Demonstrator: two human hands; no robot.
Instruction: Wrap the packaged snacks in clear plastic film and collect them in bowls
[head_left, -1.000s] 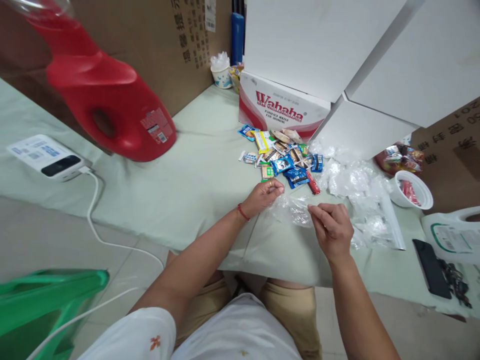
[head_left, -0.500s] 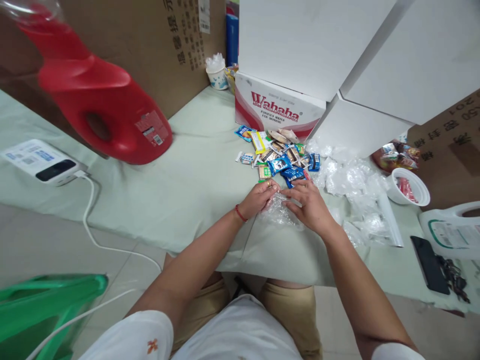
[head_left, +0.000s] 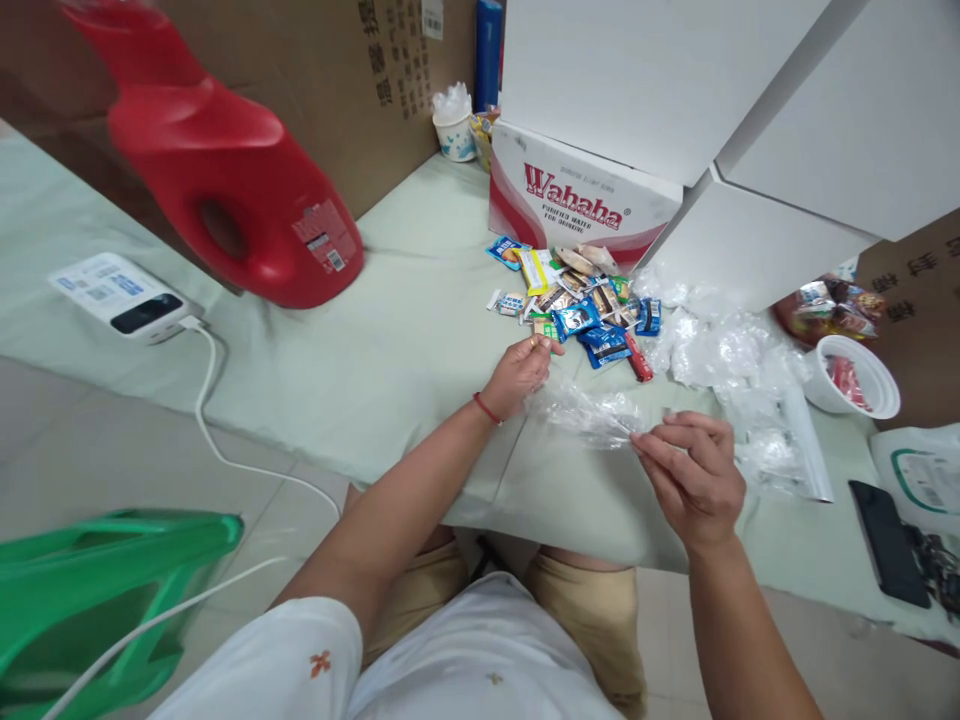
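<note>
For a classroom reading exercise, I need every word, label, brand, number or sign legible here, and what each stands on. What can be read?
"Wahaha®": white-and-red carton.
"PURIFIED WATER FOR DRINKING": same carton, under the brand.
"温馨提", sideways: large brown box; its smaller print is unreadable.
Too small or blurred: print on the red bottle, white device, snack packets, white jug and right-hand brown box.

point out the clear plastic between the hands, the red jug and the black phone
clear plastic (head_left: 589, 412): head view, on its crinkled middle
red jug (head_left: 236, 150): head view, on its body above the handle opening
black phone (head_left: 889, 543): head view, on the middle of its dark face
</note>
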